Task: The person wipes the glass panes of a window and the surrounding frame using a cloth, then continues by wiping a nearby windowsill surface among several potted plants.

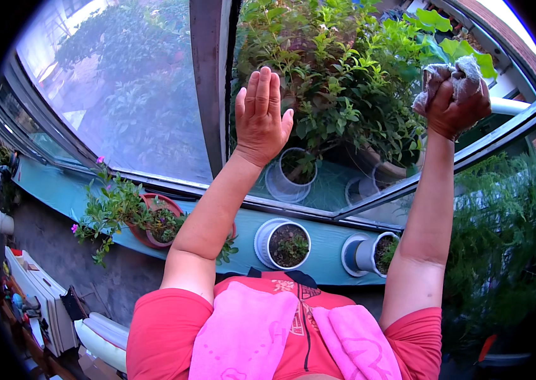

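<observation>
My left hand (262, 116) is raised with the palm against or close to a window pane (296, 57), its thumb apart from the fingers and nothing in it. Up at the right, my right hand (458, 102) grips a bunched, greyish cloth (453, 80) near the window glass. Whether the cloth touches the pane, I cannot tell. To the left of my left hand stands a window frame post (211, 71), with a hazy pane (120, 95) beyond it. A pink towel (249, 332) hangs over my shoulders.
Below the window runs a ledge with a teal cover (330, 251). On it stand a white pot (289, 244), a second white pot (372, 254) lying or tilted, and a reddish planter (161, 204) with flowers. Leafy plants (334, 80) show through the glass; feathery greenery (496, 228) is at right.
</observation>
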### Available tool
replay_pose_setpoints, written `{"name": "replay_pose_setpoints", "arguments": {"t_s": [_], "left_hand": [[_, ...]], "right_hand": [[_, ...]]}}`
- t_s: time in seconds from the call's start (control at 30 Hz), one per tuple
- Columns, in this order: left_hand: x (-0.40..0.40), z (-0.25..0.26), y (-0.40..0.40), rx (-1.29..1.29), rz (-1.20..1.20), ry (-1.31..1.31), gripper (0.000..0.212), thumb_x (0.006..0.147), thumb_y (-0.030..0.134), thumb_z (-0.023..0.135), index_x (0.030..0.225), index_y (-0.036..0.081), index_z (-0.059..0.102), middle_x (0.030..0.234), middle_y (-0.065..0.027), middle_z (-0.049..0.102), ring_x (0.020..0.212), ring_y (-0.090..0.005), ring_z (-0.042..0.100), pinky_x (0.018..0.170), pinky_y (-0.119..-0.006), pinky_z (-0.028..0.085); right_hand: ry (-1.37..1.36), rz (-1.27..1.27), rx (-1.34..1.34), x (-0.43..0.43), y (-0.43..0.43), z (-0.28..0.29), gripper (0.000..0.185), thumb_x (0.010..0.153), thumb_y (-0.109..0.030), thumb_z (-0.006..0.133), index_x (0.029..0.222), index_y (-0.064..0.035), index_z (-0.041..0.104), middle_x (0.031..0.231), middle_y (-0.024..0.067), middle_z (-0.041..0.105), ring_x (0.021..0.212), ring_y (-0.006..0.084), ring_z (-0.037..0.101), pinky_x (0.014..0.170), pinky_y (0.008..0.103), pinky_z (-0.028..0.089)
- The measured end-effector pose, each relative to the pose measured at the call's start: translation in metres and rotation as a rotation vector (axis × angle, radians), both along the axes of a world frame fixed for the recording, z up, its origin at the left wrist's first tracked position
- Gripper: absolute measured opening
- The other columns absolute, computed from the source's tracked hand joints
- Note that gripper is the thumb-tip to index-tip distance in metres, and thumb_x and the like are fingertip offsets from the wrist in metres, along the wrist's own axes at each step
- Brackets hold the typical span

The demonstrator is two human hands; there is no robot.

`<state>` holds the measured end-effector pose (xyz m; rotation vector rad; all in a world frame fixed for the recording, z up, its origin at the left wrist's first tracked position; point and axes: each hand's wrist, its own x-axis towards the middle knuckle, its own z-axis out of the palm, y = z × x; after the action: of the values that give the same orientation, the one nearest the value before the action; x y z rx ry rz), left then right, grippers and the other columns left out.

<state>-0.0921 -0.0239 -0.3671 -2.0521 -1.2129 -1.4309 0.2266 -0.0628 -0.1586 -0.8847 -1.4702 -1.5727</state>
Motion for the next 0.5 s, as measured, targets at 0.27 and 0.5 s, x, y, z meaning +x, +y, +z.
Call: {"name": "replay_pose_setpoints", "arguments": {"t_s": [0.27,0.5], "left_hand": [[-0.009,-0.007,-0.005,0.002,0.01,-0.042,0.083,0.079,0.027,0.076,0.151,0.003,0.041,0.148,-0.0117,0.04,0.134,-0.0296,0.041,0.108,-0.042,0.035],[-0.02,0.006,-0.004,0.064,-0.016,-0.089,0.068,0.08,0.019,0.073,0.144,0.007,0.051,0.134,-0.0093,0.05,0.121,-0.0297,0.05,0.103,-0.041,0.042]], "right_hand": [[0.102,0.009,-0.118,-0.013,-0.007,0.001,0.034,0.091,-0.041,0.055,0.111,-0.016,0.068,0.108,0.0063,0.068,0.102,0.0325,0.063,0.088,0.0478,0.044],[0.026,-0.028,0.031,-0.008,0.002,-0.005,0.032,0.091,-0.039,0.057,0.109,-0.0149,0.067,0.111,0.0083,0.066,0.103,0.034,0.062,0.089,0.048,0.044]]}}
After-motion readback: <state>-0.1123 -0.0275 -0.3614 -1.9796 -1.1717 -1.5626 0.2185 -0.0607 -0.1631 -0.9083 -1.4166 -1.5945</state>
